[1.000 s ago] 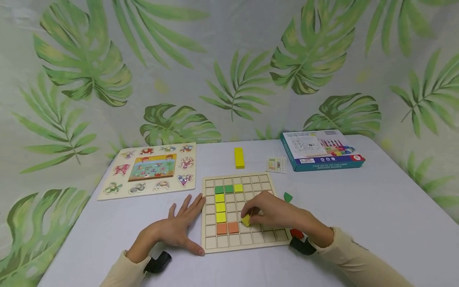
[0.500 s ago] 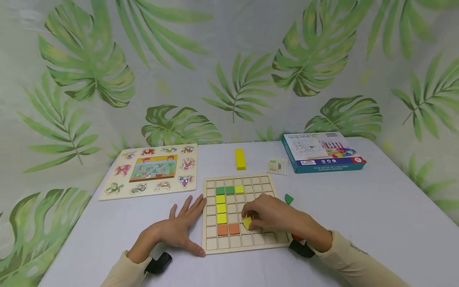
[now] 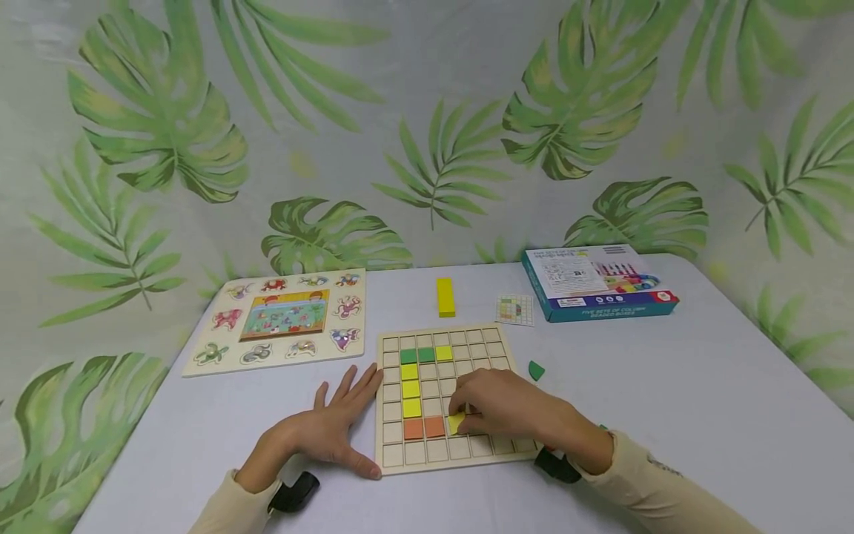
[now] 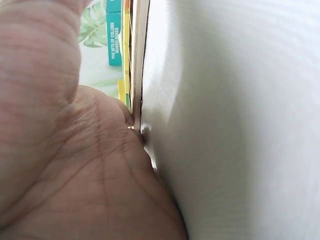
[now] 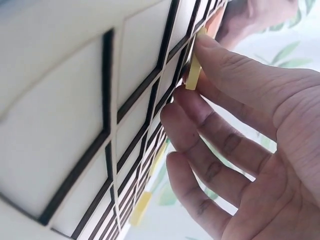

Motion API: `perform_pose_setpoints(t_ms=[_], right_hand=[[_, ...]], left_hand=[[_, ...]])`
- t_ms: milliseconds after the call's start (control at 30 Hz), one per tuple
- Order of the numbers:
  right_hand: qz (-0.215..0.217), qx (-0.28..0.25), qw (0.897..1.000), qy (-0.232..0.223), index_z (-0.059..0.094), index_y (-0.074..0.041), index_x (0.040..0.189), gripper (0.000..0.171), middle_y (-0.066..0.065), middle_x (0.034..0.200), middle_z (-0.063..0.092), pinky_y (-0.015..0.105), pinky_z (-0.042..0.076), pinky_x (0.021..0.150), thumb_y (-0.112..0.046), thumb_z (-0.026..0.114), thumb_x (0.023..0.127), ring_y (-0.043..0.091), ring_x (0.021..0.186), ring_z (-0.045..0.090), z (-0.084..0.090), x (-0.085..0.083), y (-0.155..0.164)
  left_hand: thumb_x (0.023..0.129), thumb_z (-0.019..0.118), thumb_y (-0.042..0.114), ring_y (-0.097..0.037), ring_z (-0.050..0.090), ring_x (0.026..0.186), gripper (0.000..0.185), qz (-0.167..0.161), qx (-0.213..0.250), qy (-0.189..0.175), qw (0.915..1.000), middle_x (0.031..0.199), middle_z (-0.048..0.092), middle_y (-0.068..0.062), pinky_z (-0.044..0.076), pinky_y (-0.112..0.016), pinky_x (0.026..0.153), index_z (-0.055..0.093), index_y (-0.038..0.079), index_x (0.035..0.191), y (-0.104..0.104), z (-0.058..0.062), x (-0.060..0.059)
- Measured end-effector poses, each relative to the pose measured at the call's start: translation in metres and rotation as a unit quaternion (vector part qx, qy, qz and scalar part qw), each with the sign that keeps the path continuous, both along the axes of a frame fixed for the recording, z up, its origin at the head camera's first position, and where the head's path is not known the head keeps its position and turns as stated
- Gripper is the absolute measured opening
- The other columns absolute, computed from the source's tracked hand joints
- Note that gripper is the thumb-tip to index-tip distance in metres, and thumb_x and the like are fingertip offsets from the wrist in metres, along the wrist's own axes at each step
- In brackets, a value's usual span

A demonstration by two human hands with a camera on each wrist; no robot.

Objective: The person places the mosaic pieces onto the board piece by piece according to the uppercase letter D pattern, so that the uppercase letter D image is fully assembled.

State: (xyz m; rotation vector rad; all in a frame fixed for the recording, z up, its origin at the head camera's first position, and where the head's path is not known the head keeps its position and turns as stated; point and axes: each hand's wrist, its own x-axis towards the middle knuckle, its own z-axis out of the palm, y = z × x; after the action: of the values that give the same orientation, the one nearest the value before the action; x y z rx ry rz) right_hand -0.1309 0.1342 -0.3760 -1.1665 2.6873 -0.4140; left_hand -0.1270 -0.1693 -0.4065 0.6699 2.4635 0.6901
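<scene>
A wooden grid board point(image 3: 437, 452) lies on the table, with green, yellow and orange square tiles set in some of its cells. My right hand point(image 3: 503, 404) pinches a yellow tile point(image 3: 456, 423) between thumb and fingertips, at the cell just right of two orange tiles point(image 3: 423, 428). In the right wrist view the same yellow tile point(image 5: 193, 70) stands tilted against the grid, thumb on its upper end. My left hand point(image 3: 333, 426) is spread on the table, with its thumb and fingertips touching the board's left edge. Its palm point(image 4: 90, 165) fills much of the left wrist view.
A sea-animal puzzle board point(image 3: 220, 356) lies at the back left. Behind the grid are a yellow block point(image 3: 445, 297) and a small pattern card point(image 3: 514, 309). A teal-edged box point(image 3: 610, 308) stands at the back right, and a green piece point(image 3: 537, 370) lies right of the grid.
My right hand has lowered the yellow tile towards the near side, into line with the orange row, and the tile lies flatter. My left hand stays in place at the board's edge.
</scene>
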Motion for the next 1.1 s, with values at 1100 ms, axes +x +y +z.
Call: perform_pose_setpoints(t_ms=[1100], right_hand=[[-0.01, 0.015, 0.999, 0.033, 0.078, -0.019, 0.104, 0.016, -0.009, 0.095, 0.072, 0.028, 0.052, 0.077, -0.022, 0.078, 0.088, 0.001, 0.078, 0.056, -0.0007, 0.0061, -0.0047]], left_hand=[[0.067, 0.089, 0.054, -0.039, -0.02, 0.153, 0.138, -0.005, 0.009, -0.001, 0.9999, 0.17, -0.011, -0.009, -0.014, -0.074, 0.11, -0.002, 0.011, 0.162, -0.0001, 0.004, 0.0003]])
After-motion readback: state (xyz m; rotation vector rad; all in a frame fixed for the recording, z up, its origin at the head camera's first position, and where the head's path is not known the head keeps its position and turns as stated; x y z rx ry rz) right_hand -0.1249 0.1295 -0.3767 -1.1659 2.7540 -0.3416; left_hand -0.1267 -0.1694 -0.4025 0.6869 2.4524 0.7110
